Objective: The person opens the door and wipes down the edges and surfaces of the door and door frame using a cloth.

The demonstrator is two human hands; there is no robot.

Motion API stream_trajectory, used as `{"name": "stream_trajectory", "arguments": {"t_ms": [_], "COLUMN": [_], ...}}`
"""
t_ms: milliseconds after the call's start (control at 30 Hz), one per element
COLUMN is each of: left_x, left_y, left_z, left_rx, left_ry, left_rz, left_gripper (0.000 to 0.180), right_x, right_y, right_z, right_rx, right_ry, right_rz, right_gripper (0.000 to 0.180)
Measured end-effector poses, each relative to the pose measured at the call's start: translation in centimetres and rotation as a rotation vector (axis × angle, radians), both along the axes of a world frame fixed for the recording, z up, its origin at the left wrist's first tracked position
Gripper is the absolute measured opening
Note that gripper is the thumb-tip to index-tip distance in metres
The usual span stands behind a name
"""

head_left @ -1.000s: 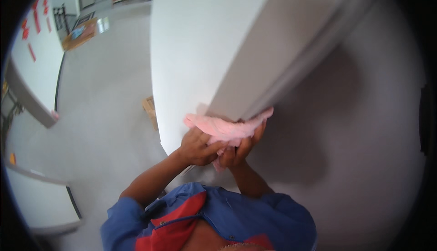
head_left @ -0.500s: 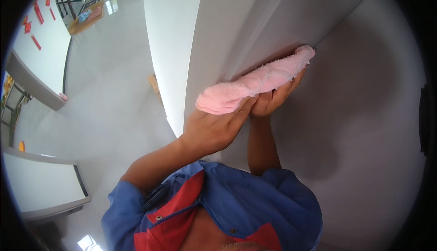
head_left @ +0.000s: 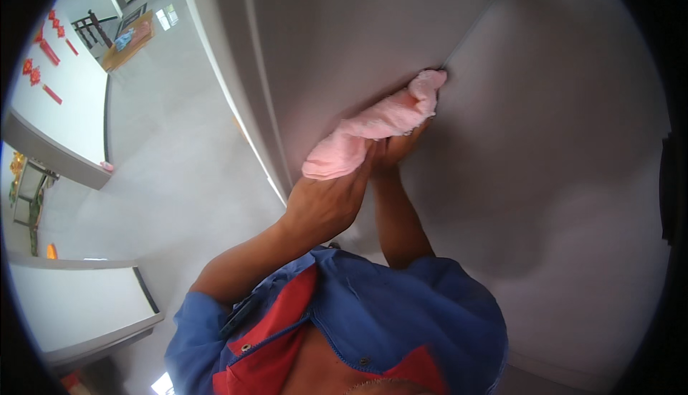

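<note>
A fluffy pink towel (head_left: 369, 124) is bunched lengthwise against a flat grey panel (head_left: 344, 29). My left hand (head_left: 326, 200) grips the towel's lower left part, its fingertips hidden under the folds. Just beside it, my right hand (head_left: 398, 149) holds the towel farther along, with most of its fingers behind the cloth. The two hands are close together and touch near the towel's middle. At its far end the towel curls over, close to a thin seam in the panel.
Left of the panel's raised edge (head_left: 259, 58) lies a glossy grey floor (head_left: 172, 137). Red hanging ornaments (head_left: 49, 52) decorate a white wall at the far left. A low white partition (head_left: 82, 309) stands at the lower left, and a brown mat (head_left: 129, 49) lies farther back.
Both hands and the towel have shifted left in the picture, and the towel's far end is more curled. The panel's edge also appears farther left.
</note>
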State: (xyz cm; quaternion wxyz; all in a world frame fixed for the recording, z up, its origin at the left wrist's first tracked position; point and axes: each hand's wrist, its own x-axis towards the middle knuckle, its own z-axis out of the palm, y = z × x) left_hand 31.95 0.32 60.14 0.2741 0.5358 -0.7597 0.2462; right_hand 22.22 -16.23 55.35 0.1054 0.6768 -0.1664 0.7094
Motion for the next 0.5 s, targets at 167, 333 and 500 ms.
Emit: {"name": "stream_trajectory", "arguments": {"t_ms": [167, 333, 500], "left_x": [1.3, 2.9, 1.6], "left_y": [1.2, 2.5, -1.3], "left_z": [-1.5, -3.1, 0.5], "left_rx": [-0.043, -0.264, -0.096], "left_ry": [-0.007, 0.184, 0.025], "left_rz": [0.006, -0.040, 0.040], "left_gripper": [0.060, 0.055, 0.059], "right_x": [2.0, 4.9, 2.1], "right_y": [3.2, 5.1, -1.0], "right_z": [-0.3, -1.5, 3.8], "right_rx": [0.081, 0.008, -0.119], "right_ry": [-0.009, 0.029, 0.020], "right_rz": [0.085, 0.065, -0.087], "right_gripper": [0.051, 0.041, 0.069]}}
